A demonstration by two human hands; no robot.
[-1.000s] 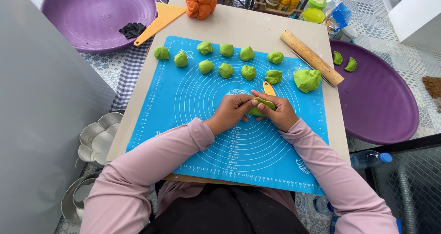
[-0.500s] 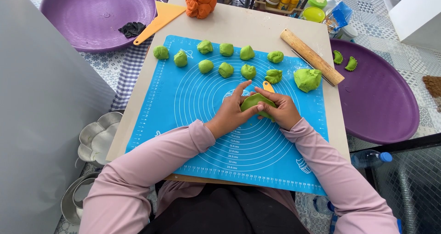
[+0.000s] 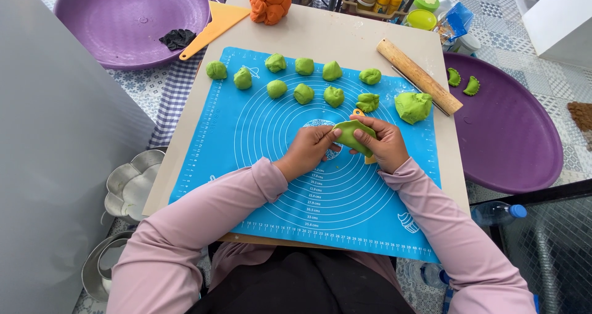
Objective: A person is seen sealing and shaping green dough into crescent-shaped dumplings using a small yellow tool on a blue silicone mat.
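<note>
A flattened green dough piece (image 3: 353, 135) is pinched between both hands, the left hand (image 3: 308, 150) and right hand (image 3: 387, 144) pressed together on it, just above the middle of the blue mat (image 3: 246, 160). Beyond it on the mat sit rows of small green dough balls (image 3: 303, 93) and a bigger lump (image 3: 412, 106). A wooden rolling pin (image 3: 419, 76) lies off the mat's far right corner. The near half of the mat lies bare.
</note>
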